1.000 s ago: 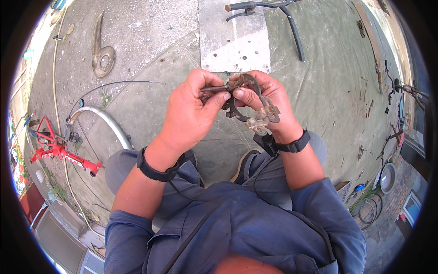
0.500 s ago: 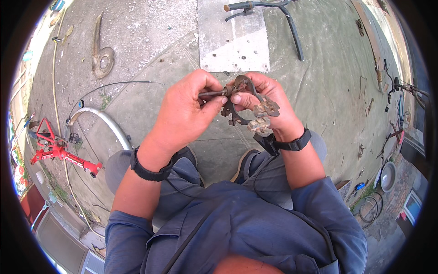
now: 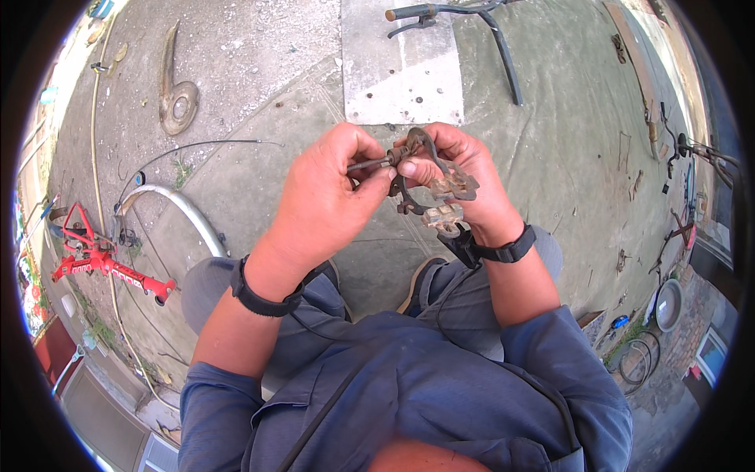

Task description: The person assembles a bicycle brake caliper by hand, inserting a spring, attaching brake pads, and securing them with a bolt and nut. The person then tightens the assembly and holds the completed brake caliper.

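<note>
A rusty bicycle caliper brake (image 3: 431, 147) is up in front of me, between my two hands. Its two worn brake pads, an upper pad (image 3: 454, 185) and a lower pad (image 3: 443, 215), point toward my right wrist. My right hand (image 3: 480, 177) is closed round the caliper, with the thumb pressed near its pivot. The fingers of my left hand (image 3: 318, 200) pinch a thin metal rod (image 3: 368, 165), which meets the caliper at the pivot bolt. My fingertips partly hide that joint.
A pale flat board (image 3: 401, 82) lies ahead on the green ground sheet (image 3: 566, 157), with a bicycle handlebar (image 3: 503, 59) across its far side. To the left are a red bicycle frame (image 3: 118, 271), a curved pale mudguard-like strip (image 3: 185, 206) and a thin cable (image 3: 212, 143). A round basin (image 3: 669, 305) stands at right.
My left hand has shifted slightly right and down, and its thumb sits closer to the pivot. The caliper has tilted a little, its pads moving slightly left.
</note>
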